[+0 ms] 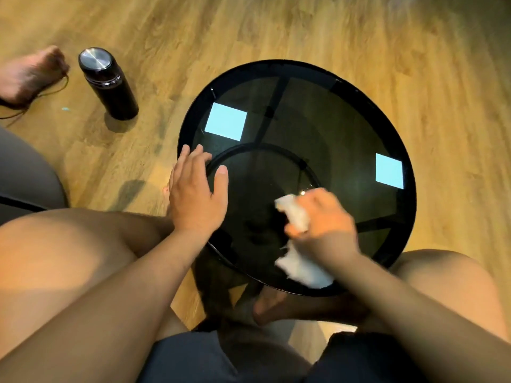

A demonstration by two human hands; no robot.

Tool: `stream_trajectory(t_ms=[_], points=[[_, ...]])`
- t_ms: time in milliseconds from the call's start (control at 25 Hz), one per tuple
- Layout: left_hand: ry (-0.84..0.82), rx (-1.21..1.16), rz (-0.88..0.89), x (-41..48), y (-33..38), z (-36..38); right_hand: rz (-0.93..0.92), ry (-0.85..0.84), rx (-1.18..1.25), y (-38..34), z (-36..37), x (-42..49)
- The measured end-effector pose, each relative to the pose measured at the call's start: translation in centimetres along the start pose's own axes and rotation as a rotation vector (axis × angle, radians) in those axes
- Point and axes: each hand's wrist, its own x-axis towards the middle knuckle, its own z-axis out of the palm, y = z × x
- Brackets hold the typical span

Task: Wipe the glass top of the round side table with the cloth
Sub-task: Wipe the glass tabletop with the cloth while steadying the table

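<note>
The round side table (326, 128) has a dark glass top in a black rim and stands between my knees. My left hand (197, 193) lies flat on the near-left rim, fingers spread, holding nothing. Over the near part of the glass my right hand (323, 222) is closed on a crumpled white cloth (300, 268). One end of the cloth sticks out past the fingers and the other hangs below the wrist onto the glass. The hand is slightly blurred. Two pale square reflections show on the glass.
A black flask (107, 82) with a steel lid stands on the wooden floor left of the table. Another person's bare foot (30, 73) rests at the far left beside a thin dark cord. A grey cushion edge (25, 172) lies at the left. My bare knees flank the table.
</note>
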Motion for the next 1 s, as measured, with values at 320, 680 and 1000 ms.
stream_trajectory(t_ms=[320, 680, 1000], points=[[-0.005, -0.008, -0.021, 0.1, 0.0, 0.1, 0.871, 0.236, -0.052, 11.5, -2.7, 5.5], [0.042, -0.166, -0.032, 0.0, -0.1, -0.3, -0.091, -0.042, 0.228, -9.7, 2.8, 1.7], [0.023, -0.051, -0.037, 0.0, -0.2, 0.2, 0.295, 0.031, -0.260, 15.4, -3.5, 3.9]])
